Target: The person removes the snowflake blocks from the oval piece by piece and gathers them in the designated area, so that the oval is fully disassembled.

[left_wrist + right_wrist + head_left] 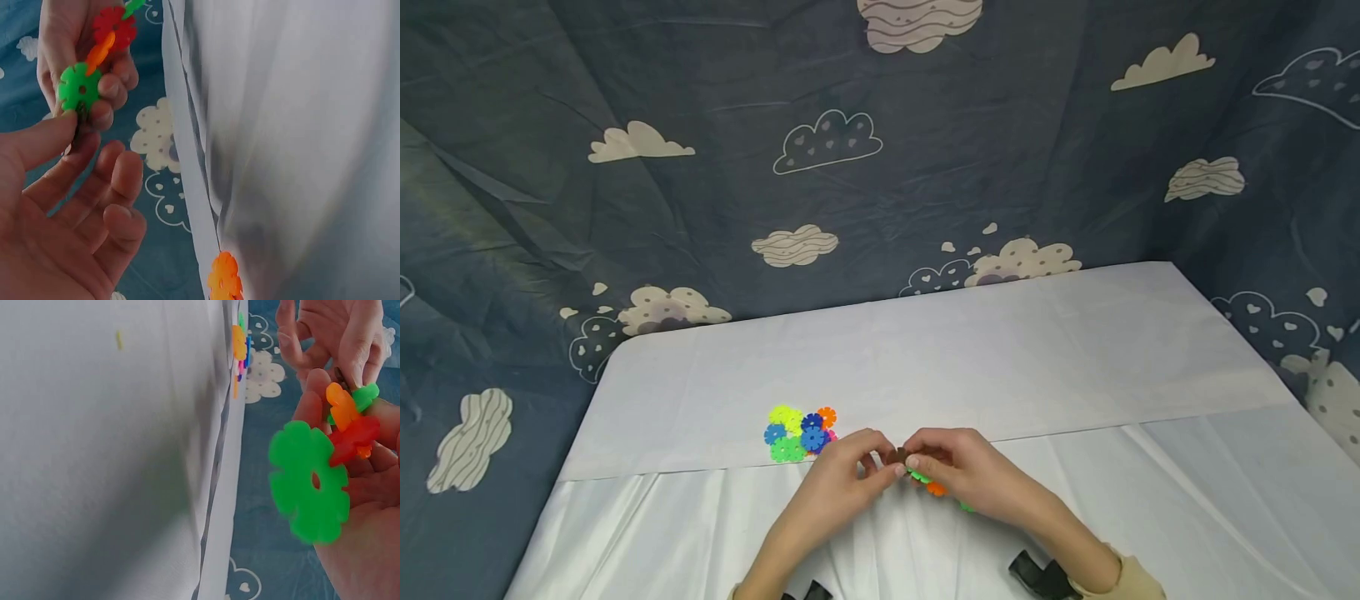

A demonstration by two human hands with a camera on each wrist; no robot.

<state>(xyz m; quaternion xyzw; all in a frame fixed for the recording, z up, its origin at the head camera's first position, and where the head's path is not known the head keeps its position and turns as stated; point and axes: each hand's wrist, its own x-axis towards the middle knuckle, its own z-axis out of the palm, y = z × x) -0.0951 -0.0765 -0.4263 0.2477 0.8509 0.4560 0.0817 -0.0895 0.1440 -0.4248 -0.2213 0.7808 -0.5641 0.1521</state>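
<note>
Both hands meet over the front part of the table, at a short chain of flower-shaped plastic discs slotted together. My left hand (838,483) pinches a dark brown disc (79,125) between thumb and finger, edge-on in the left wrist view. That disc touches a green disc (71,94) at the chain's end, which my right hand (981,477) grips. Past it run an orange disc (341,407), a red disc (356,439) and a larger-looking green disc (300,487) at the other end. Fingers partly hide the joint between brown and green.
A loose pile of flower discs (787,450), in yellow, blue, green, orange and pink, lies on the white-covered table (1000,358) left of the hands. A dark cloud-print cloth (737,200) hangs behind. Black straps (1041,575) show near the wrists.
</note>
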